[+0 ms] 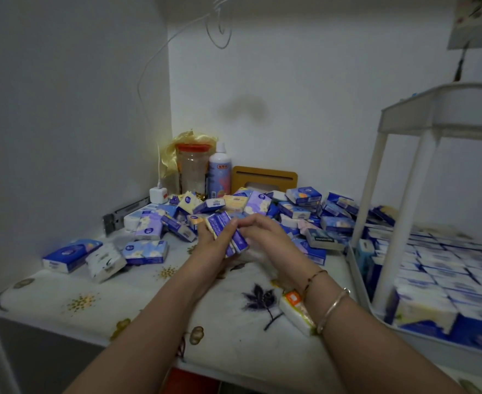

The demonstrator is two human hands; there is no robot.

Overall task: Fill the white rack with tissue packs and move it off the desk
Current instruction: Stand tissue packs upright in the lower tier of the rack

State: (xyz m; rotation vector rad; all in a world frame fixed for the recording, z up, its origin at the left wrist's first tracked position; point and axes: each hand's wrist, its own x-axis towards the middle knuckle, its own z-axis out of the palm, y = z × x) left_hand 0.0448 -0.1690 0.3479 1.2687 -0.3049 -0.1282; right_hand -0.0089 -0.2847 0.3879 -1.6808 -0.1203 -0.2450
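Blue tissue packs (228, 234) between both hands (238, 241), long axes slanting away-left.

I see the white rack (421, 172) standing upright at the right edge of the desk, its lower tray already packed with neat rows of tissue packs (444, 280). More blue and purple packs lie in a loose pile (299, 211) at the back of the desk.

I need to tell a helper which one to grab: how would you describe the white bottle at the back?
Look into the desk's back corner. The white bottle stands upright between a red-lidded clear jar and a tan holder. It alone has a white cap.
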